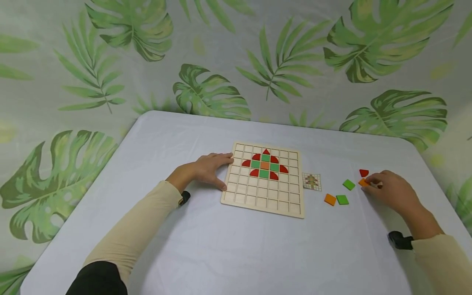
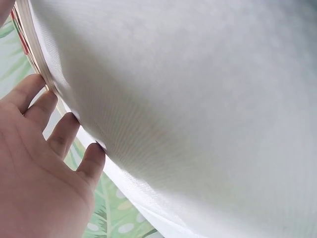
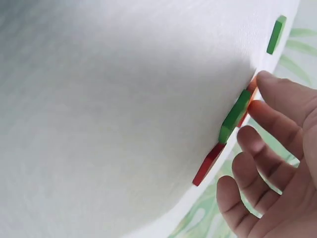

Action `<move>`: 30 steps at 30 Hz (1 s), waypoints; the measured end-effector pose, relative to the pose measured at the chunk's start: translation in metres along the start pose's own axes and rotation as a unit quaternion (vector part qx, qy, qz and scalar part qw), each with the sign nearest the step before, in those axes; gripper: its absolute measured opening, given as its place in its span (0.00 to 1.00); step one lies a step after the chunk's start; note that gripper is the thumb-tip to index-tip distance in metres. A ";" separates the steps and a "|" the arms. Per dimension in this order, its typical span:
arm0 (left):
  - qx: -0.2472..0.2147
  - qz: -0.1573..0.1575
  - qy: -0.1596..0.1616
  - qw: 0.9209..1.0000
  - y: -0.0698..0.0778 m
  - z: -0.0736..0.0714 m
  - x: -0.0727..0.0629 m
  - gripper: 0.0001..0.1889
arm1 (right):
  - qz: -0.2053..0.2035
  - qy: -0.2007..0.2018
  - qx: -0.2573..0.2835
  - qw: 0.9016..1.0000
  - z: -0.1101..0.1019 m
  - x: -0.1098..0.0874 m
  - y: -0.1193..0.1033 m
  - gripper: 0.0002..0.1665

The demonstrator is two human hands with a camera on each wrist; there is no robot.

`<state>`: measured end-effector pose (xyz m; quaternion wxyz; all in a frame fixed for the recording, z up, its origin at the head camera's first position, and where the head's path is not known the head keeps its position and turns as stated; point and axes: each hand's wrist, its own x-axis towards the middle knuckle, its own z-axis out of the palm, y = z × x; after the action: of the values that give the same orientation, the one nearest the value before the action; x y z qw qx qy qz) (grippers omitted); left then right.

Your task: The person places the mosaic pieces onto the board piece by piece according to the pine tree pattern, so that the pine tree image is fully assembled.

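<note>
A light wooden grid board (image 1: 262, 200) lies on the table, bearing a pattern of red, green and orange pieces (image 1: 264, 165). My left hand (image 1: 208, 167) rests at its left edge, thumb and fingers spread and touching the rim. In the left wrist view the fingertips (image 2: 64, 130) line up along the board's side. My right hand (image 1: 392, 190) pinches an orange square tile (image 1: 363, 182) between thumb and index finger, at table level. Close by in the right wrist view are a green tile (image 3: 234, 116) and a red piece (image 3: 208, 164). The other right fingers are loosely bent.
A small printed pattern card (image 1: 312, 181) touches or nearly touches the board's right side. Between card and right hand lie green tiles (image 1: 348, 184) and an orange tile (image 1: 330, 199). A red piece (image 1: 364, 173) sits just beyond the right fingertips. Leaf-patterned cloth (image 1: 210, 90) hangs behind the white table (image 1: 258, 254).
</note>
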<state>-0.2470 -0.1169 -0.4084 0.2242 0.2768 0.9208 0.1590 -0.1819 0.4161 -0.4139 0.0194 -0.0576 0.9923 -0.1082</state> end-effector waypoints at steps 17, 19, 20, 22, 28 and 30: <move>-0.004 0.002 -0.001 1.000 0.000 0.000 0.000 0.51 | 0.010 -0.026 0.000 1.000 -0.001 0.002 -0.004 0.25; -0.003 0.002 -0.002 1.000 0.000 0.000 0.000 0.51 | 0.007 -0.018 0.005 1.000 -0.001 0.000 -0.003 0.25; -0.002 0.002 -0.002 1.000 0.000 0.000 0.000 0.51 | 0.006 -0.010 0.009 1.000 -0.001 -0.002 -0.003 0.25; 0.000 0.002 -0.002 1.000 0.000 0.001 0.000 0.51 | 0.001 0.003 0.018 1.000 -0.003 -0.003 -0.002 0.24; 0.003 0.000 0.000 1.000 -0.001 0.001 0.001 0.51 | -0.003 0.036 0.037 0.999 -0.007 -0.006 -0.002 0.22; 0.002 0.000 0.001 1.000 -0.001 0.000 0.001 0.51 | -0.012 0.045 0.039 0.998 -0.009 -0.007 -0.003 0.22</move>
<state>-0.2476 -0.1172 -0.4094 0.2224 0.2772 0.9214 0.1572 -0.1754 0.4162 -0.4042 -0.0240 -0.0635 0.9864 -0.1494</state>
